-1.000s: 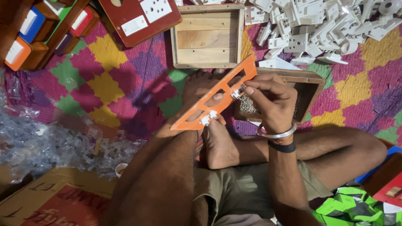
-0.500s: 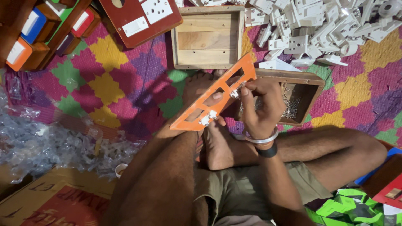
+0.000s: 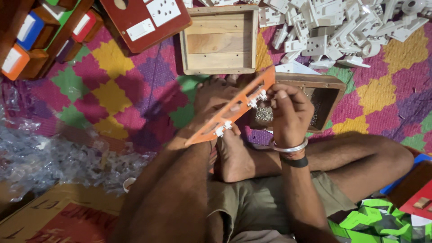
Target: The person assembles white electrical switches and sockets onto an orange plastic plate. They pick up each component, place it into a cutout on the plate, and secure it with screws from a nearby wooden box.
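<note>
Fingers (image 3: 280, 95) of the right hand (image 3: 290, 114) are closed narrow and pinch something small against the upper end of the orange plate (image 3: 229, 111); what they pinch is too small to tell. The left hand (image 3: 215, 96) is behind this plate and supports it from under, its fingers mostly hidden, so I cannot tell how they are bent.

From large to small: a colourful checkered mat (image 3: 112, 99) covers the floor where the person sits cross-legged. An empty wooden box (image 3: 220, 40) lies on the mat just beyond the hands, and a heap of white plastic parts (image 3: 342, 27) lies to its right. A darker wooden tray (image 3: 324, 96) with small metal pieces is directly under the right hand.

The orange plate is long and thin, with cut-out slots. Its long axis goes diagonally, from low near the left knee to high toward the wooden box. Small white fittings (image 3: 257, 99) sit on the plate just beside the right fingertips, and another pair (image 3: 223, 129) lower. The right hand is nearer to the upper end.
</note>
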